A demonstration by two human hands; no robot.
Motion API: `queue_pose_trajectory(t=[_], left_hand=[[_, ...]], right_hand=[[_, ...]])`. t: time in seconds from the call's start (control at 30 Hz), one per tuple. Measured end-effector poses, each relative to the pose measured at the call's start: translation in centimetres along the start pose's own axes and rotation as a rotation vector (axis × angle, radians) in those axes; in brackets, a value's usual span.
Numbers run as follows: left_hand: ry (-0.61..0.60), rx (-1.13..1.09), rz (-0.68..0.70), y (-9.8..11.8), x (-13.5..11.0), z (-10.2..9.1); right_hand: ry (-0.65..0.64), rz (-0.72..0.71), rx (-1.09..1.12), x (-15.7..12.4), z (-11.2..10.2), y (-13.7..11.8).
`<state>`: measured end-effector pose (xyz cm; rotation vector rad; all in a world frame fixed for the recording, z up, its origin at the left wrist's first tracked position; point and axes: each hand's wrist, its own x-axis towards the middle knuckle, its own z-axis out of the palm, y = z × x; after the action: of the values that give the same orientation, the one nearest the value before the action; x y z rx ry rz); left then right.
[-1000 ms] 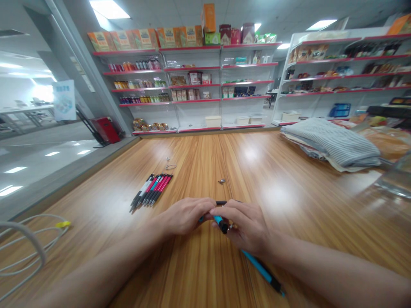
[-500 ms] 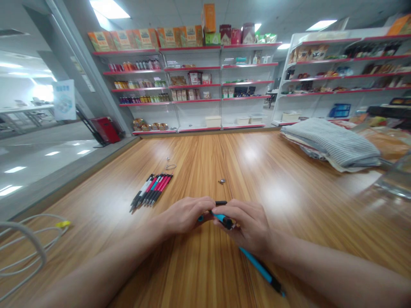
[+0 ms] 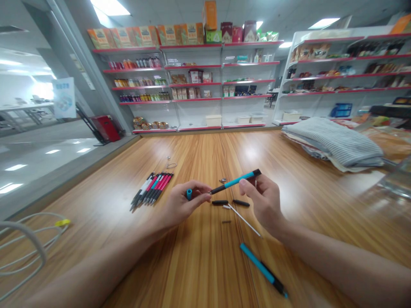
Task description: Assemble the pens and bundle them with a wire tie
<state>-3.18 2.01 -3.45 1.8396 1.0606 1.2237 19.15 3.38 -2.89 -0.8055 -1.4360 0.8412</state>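
My right hand (image 3: 265, 201) holds a teal pen barrel with black ends (image 3: 236, 181) raised above the wooden table (image 3: 199, 265), tip pointing left. In my left hand (image 3: 184, 203) I pinch a small teal pen piece (image 3: 189, 194), close to the barrel's tip. Below the hands lie two short black pen parts (image 3: 230, 202), a thin white refill (image 3: 244, 219) and a tiny spring (image 3: 226, 221). A second teal pen (image 3: 263, 269) lies near my right forearm.
A row of several pink, black and white pens (image 3: 151, 189) lies to the left. A small metal piece (image 3: 222, 180) and rings (image 3: 171, 164) sit farther back. Folded striped cloth (image 3: 334, 143) is at the right, white cable (image 3: 28, 244) at the left edge, store shelves (image 3: 199, 81) behind.
Both hands lifted off the table and moved apart. The teal pen came apart: the barrel is in my right hand, a small teal piece in my left, and loose parts now lie on the table.
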Motion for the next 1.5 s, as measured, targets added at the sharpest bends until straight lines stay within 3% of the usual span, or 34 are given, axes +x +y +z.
queue_pose_trajectory(t=[0.1,0.17,0.33,0.53,0.8,1.0,1.07,1.17,1.4,1.5], left_hand=[[-0.201,-0.103,-0.124,0.3,0.0,0.3],[-0.257,-0.12,-0.177,0.1,0.1,0.4],[-0.174,-0.274,-0.277,-1.2,0.3,0.4],[-0.044,-0.258,-0.296,-2.5,0.4,0.1],[-0.014,-0.649,-0.41,-2.7,0.9,-0.5],[0.003,-0.705,-0.439,-2.9,0.9,-0.3],[0.028,-0.64,-0.426,-2.8,0.8,-0.1],[0.058,-0.367,-0.343,-2.6,0.6,0.1],[-0.019,0.261,-0.137,-2.3,0.1,0.4],[-0.035,0.462,-0.034,-2.0,0.0,0.6]], right_hand=[[-0.018,0.078,0.075,0.5,-0.1,0.1],[-0.013,0.114,0.092,0.9,-0.2,0.4],[-0.004,0.15,0.076,1.6,-0.6,1.6],[-0.044,0.116,-0.051,1.8,-0.9,2.1],[-0.029,0.148,-0.154,2.2,-0.9,1.8],[-0.039,0.232,-0.265,3.7,-2.0,2.9],[-0.052,0.246,-0.278,4.0,-2.3,3.2],[-0.074,0.237,-0.293,3.9,-2.2,3.5],[-0.053,0.105,-0.34,2.3,-1.3,2.6],[-0.09,0.063,-0.26,1.9,-0.9,1.7]])
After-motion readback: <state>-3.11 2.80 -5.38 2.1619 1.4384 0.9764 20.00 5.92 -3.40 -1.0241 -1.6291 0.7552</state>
